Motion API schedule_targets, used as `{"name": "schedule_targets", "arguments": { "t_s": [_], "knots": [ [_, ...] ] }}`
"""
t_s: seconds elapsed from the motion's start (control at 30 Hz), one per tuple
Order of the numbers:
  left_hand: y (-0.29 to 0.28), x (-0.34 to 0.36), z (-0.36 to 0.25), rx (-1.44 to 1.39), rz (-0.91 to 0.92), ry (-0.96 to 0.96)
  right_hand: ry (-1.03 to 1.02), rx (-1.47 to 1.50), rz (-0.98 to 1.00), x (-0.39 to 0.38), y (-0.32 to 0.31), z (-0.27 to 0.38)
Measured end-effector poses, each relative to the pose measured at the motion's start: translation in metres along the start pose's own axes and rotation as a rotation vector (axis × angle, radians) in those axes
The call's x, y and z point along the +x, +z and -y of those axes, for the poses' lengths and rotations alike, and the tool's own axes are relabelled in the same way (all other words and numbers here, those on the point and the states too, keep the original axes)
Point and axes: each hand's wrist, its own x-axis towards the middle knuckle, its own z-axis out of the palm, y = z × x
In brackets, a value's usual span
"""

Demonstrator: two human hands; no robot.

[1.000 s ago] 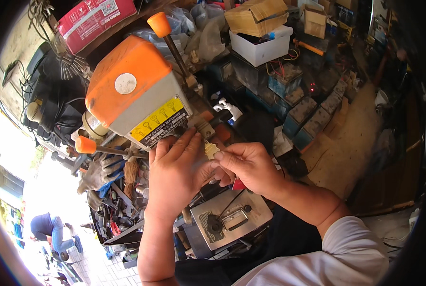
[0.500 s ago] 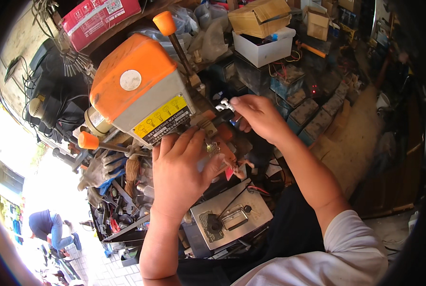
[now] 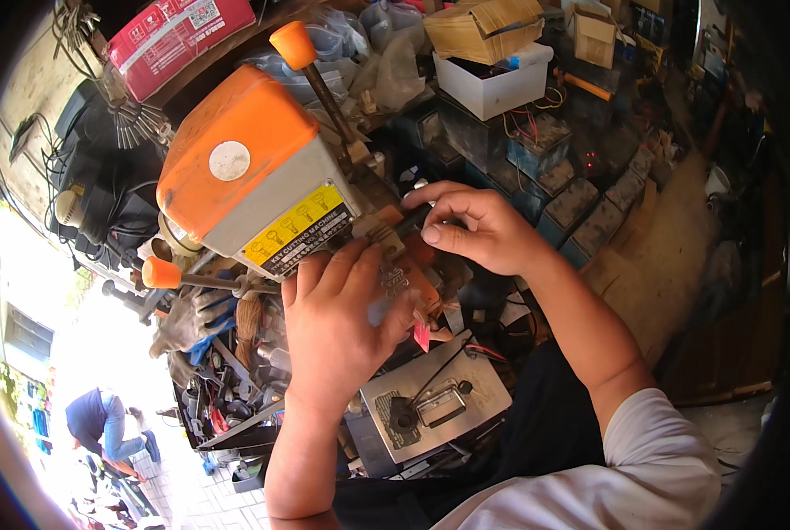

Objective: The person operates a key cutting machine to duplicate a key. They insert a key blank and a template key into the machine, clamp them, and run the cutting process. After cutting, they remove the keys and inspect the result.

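Observation:
A key cutting machine (image 3: 223, 168) with an orange and grey housing stands in front of me. Against its front lies my left hand (image 3: 333, 309), fingers stretched and slightly spread, thumb apart; its fingertips touch the clamp area and are partly hidden. Beside that thumb hang small metal keys (image 3: 395, 281) and a pink tag (image 3: 422, 336). At the machine's right side, my right hand (image 3: 488, 230) is loosely open, index finger reaching to a small silver knob (image 3: 420, 184), thumb well away from it. Nothing shows between the right thumb and index finger.
Orange-knobbed levers (image 3: 293, 46) (image 3: 161, 273) stick out from the machine. Below lies a metal plate device (image 3: 448, 397) with a cable, beside a tool-filled box (image 3: 227, 389). A white box (image 3: 492, 88) and dark batteries (image 3: 572, 208) are at the right. A person (image 3: 103, 424) bends down outside.
My right thumb has come away from the silver knob, and the fingers have opened. My left hand stays against the machine. The view has shifted slightly.

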Motion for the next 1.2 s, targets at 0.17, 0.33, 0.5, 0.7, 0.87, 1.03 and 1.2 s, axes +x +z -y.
{"name": "schedule_targets", "arguments": {
  "t_s": [0.17, 0.33, 0.5, 0.7, 0.87, 1.03, 1.2],
  "knots": [
    [0.001, 0.002, 0.001, 0.020, 0.004, 0.035, -0.254, -0.420, 0.054, 0.017, 0.017, 0.023],
    [0.000, 0.004, 0.002, -0.071, 0.012, 0.021, -0.331, -0.477, 0.093, 0.024, 0.019, 0.027],
    [0.003, 0.006, 0.005, -0.153, 0.004, 0.014, -0.454, -0.341, 0.164, 0.011, 0.011, 0.031],
    [-0.002, 0.006, 0.006, -0.166, 0.048, 0.010, -0.554, -0.628, 0.182, -0.003, 0.008, 0.032],
    [-0.002, 0.005, 0.007, -0.237, 0.019, 0.003, -0.827, -0.625, 0.080, 0.010, 0.014, 0.026],
    [-0.001, 0.004, 0.010, -0.245, 0.020, 0.025, -0.784, -0.505, 0.000, 0.004, 0.015, 0.008],
    [-0.004, 0.006, 0.006, -0.213, 0.034, 0.018, -0.731, -0.516, 0.031, 0.001, 0.017, 0.007]
  ]
}}
